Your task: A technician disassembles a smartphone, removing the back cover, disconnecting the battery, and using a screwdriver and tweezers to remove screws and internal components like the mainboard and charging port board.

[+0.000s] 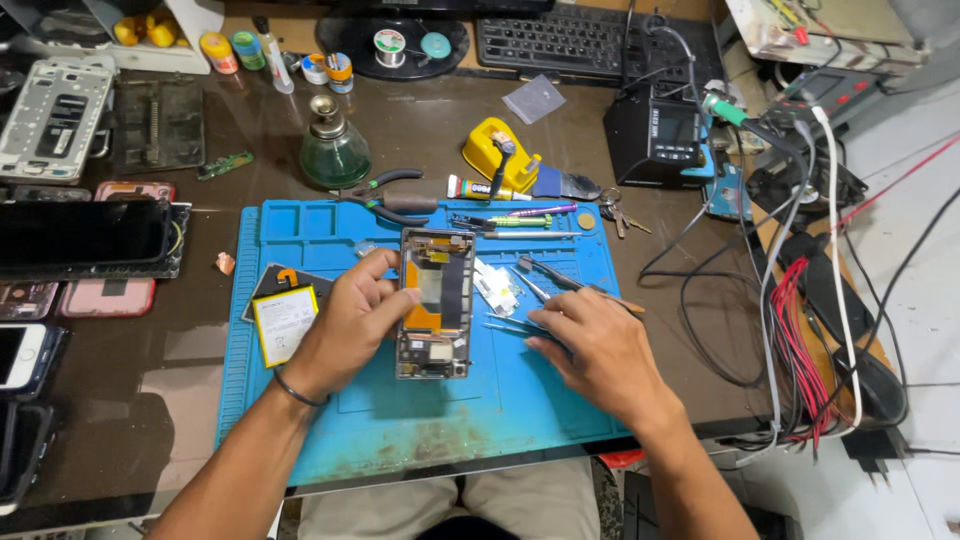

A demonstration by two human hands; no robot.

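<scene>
Centrally, an opened smartphone frame (434, 303) is gripped at its L edge by the left hand (350, 325) on a blue repair mat (400, 410). Tweezers (520, 325) are pinched by the right hand (598, 350), tips just beside the frame's R edge.

There is a single view, taken from the person's head and looking steeply down and forward over the table (430, 120). It sits close above the near edge, so the forearms enter from the bottom and the lap shows below the blue work mat (300, 230), which fills the middle. The far edge reaches a keyboard (560, 40). To the right, the view runs past the table to cables (800, 330) and pale floor (920, 260).
</scene>
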